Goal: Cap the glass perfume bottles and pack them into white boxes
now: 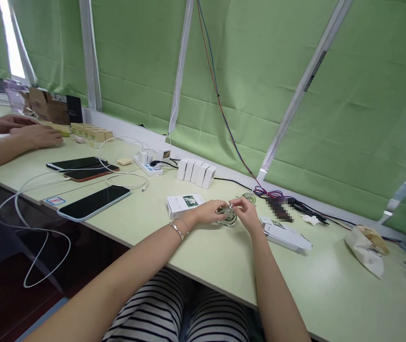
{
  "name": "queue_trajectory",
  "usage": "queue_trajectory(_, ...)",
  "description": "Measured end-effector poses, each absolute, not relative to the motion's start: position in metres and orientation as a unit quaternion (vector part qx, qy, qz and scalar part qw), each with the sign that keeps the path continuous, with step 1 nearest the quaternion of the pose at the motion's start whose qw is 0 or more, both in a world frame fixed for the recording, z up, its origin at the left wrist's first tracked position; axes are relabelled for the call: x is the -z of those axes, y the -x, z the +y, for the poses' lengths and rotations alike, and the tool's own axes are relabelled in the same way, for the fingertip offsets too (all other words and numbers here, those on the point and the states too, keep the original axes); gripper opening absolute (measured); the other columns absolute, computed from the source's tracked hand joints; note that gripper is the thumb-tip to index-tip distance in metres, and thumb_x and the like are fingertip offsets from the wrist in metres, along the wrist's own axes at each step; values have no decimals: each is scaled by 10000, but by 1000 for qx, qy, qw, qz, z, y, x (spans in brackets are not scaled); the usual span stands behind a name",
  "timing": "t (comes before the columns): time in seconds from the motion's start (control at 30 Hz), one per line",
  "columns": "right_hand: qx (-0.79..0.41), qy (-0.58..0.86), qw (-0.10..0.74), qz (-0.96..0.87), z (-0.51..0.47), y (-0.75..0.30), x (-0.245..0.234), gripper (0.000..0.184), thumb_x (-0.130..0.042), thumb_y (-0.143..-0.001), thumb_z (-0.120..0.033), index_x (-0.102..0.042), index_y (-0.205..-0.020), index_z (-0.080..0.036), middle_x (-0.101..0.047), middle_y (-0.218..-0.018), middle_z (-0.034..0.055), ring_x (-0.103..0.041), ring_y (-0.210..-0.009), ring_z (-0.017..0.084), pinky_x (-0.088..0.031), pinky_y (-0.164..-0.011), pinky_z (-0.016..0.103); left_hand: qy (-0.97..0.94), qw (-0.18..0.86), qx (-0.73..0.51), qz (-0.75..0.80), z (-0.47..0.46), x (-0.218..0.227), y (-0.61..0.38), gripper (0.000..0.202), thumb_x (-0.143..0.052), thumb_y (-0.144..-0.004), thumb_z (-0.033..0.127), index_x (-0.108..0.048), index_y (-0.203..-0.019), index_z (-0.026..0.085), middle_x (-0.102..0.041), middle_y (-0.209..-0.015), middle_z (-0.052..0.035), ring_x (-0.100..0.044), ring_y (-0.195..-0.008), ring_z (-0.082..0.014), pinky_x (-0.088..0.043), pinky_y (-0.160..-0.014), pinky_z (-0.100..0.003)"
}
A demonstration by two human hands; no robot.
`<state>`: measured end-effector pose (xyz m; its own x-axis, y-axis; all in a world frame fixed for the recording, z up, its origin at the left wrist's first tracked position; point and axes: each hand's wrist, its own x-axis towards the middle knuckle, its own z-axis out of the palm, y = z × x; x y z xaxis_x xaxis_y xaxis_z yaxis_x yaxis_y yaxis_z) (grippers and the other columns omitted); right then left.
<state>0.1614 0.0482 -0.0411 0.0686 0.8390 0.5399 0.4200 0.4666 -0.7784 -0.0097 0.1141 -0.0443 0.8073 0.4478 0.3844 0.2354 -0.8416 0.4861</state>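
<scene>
My left hand is closed around the side of a small round clear glass container on the table. At its top, the fingertips of my right hand are pinched together on a small shiny part, too small to name. A flat white box with a leafy picture lies just left of my left hand. An open white box lies to the right of my right wrist. Behind my right hand there is a second round glass piece, partly hidden.
Several small white boxes stand in a row at the back. Left are a power strip, phones and looping white cables. Another person's hands work at far left. A cloth pouch lies right.
</scene>
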Motion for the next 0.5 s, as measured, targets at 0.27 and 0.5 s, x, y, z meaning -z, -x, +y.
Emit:
queue_trajectory(0.27, -158, 499, 535, -664, 49, -160, 40, 94, -547, -717, -292, -583, -738, -208, -663, -807, 34, -615, -788, 183, -502, -689, 319, -924, 217, -252, 188, 113, 44, 9, 205, -536, -779, 256, -557, -963, 166, -589, -844, -7, -542, -743, -157, -380, -626, -226)
queue_trajectory(0.5, -174, 491, 542, -659, 49, -159, 40, 175, -593, -728, -377, -557, -717, -206, -653, -760, 30, -625, -742, 182, -520, -667, 320, -922, 225, -252, 189, 112, 44, 10, 212, -540, -780, 266, -559, -965, 163, -593, -849, -9, -544, -732, -154, -377, -613, -222)
